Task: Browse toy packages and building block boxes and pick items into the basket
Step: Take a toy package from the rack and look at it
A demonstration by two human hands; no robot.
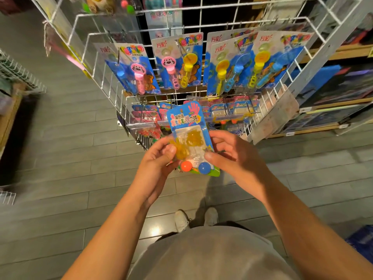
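Blister toy package point(188, 136) upright at chest height before wire rack point(201, 98), long axis vertical, pinched by left hand point(159, 164) and right hand point(232, 156) at either edge, equally near; basket unseen

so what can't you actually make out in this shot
- Basket: none shows in the head view; a blue object at the lower right edge is cut off, so what it is stays unclear.
- Toy package: its lower corners are covered by the left hand and right hand; the small print is too fine to read.
- Packages on the lower hooks: hidden behind the held package and rack wires.
- Shelves at right: motion blurred.
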